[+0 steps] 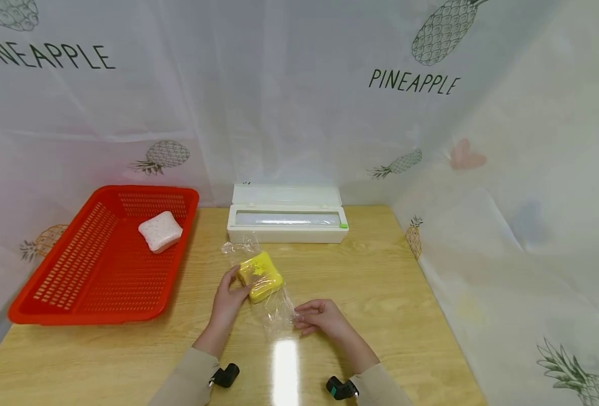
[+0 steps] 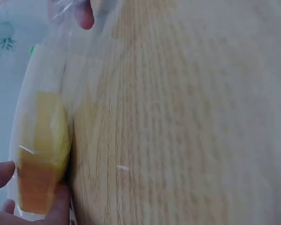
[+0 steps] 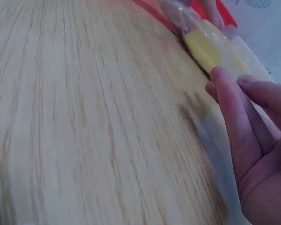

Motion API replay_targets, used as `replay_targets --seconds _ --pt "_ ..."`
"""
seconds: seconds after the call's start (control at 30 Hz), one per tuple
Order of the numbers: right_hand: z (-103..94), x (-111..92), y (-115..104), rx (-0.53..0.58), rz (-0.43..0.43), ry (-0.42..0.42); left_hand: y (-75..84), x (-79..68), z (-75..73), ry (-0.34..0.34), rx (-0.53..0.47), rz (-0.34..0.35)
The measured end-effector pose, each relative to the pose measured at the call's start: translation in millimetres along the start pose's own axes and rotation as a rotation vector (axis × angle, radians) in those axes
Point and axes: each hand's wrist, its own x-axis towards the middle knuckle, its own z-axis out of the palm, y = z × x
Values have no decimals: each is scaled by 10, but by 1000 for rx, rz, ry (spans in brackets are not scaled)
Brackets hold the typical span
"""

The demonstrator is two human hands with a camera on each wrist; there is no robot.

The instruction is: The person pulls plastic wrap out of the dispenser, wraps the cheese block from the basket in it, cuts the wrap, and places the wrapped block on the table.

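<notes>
A yellow, rounded square block [image 1: 261, 277] lies on the table under clear plastic film, a flower-like mark on its top. My left hand [image 1: 228, 299] grips its near left side between thumb and fingers, also seen along the block [image 2: 43, 150] in the left wrist view. Loose film [image 1: 279, 307] stretches from the block toward the right. Its end is pinched by my right hand [image 1: 320, 318], thumb against fingers. More crumpled film [image 1: 243, 246] spreads beyond the block's far left corner. In the right wrist view, the right hand's fingers partly overlap the yellow block [image 3: 208, 47].
Behind the block stands a white film dispenser [image 1: 286, 234], lid raised, with a green piece at its right end. A red plastic basket [image 1: 101, 313] on the left contains a white speckled block [image 1: 160, 231]. A pineapple-printed sheet [image 1: 299, 113] hangs behind the wooden table [image 1: 390, 316].
</notes>
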Motion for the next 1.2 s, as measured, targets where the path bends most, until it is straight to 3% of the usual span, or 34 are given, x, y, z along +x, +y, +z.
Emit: replay_targets --seconds 0.2,0.43,0.57,0.7,0.8,0.97,1.2 --pt "-43 -56 -2 -47 5 -2 -63 -253 -20 -68 20 -54" --pt "-114 -41 2 -121 -9 -20 -147 -564 11 -177 -40 -86" --pt "-132 -36 11 -122 -20 -35 -137 -706 20 -315 -112 -72" --pt "-159 -36 19 -117 -46 -64 -130 -750 40 -388 -75 7" --pt "-173 -27 26 -141 -52 -64 -126 -747 51 -376 -4 79" --pt "-118 -33 -46 -192 -52 7 -108 -723 73 -302 56 128" --pt "58 -41 -397 -267 -178 93 -6 -634 56 -179 134 190"
